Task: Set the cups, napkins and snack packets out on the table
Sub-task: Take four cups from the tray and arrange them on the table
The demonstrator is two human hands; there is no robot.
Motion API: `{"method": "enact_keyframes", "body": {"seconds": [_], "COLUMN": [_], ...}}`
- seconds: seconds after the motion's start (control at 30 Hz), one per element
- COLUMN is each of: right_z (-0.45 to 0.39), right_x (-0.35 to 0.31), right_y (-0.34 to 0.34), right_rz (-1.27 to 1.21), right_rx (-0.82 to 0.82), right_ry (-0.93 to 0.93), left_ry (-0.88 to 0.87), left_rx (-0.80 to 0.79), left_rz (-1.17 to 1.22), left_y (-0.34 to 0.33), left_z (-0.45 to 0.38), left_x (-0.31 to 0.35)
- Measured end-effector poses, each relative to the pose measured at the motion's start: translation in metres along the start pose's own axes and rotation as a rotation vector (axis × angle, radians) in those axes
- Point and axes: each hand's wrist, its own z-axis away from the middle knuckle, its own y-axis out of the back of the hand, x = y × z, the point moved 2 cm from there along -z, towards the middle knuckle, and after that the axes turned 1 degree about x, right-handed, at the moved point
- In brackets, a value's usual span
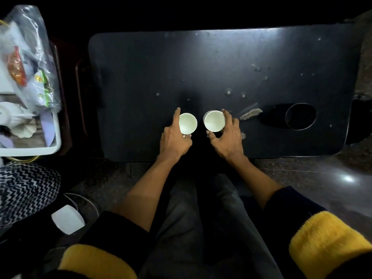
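You are working in a dim scene: the far background is black, and the dark surface [221, 63] catches only a soft sheen near its far edge. The pale cups [187, 123] glow brightest. A small glare spot sits on the floor [348, 178] at right. The plastic bag [26, 57] at left is blurred, and the wide lens bends the edges.
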Motion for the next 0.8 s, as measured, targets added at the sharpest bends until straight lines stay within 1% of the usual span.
{"method": "enact_keyframes", "body": {"seconds": [0.1,0.2,0.3,0.43,0.8], "right_z": [0.0,-0.004,-0.009,-0.012,-0.013], "right_x": [-0.002,-0.005,-0.005,-0.006,0.0], "right_y": [0.002,0.005,0.007,0.009,0.008], "right_rz": [0.004,0.081,0.104,0.087,0.081], "right_rx": [0.034,0.0,-0.012,0.024,0.013], "right_ry": [0.06,0.128,0.127,0.117,0.123], "left_ry": [-0.003,0.011,0.014,0.022,0.02], "left_rx": [0.024,0.092,0.133,0.113,0.095], "left_rz": [0.048,0.076,0.124,0.163,0.222], "left_y": [0.0,-0.002,-0.005,-0.008,-0.011], "left_z": [0.001,0.001,0.0,-0.003,-0.005], "left_x": [0.0,-0.001,-0.003,-0.009,-0.016]}}
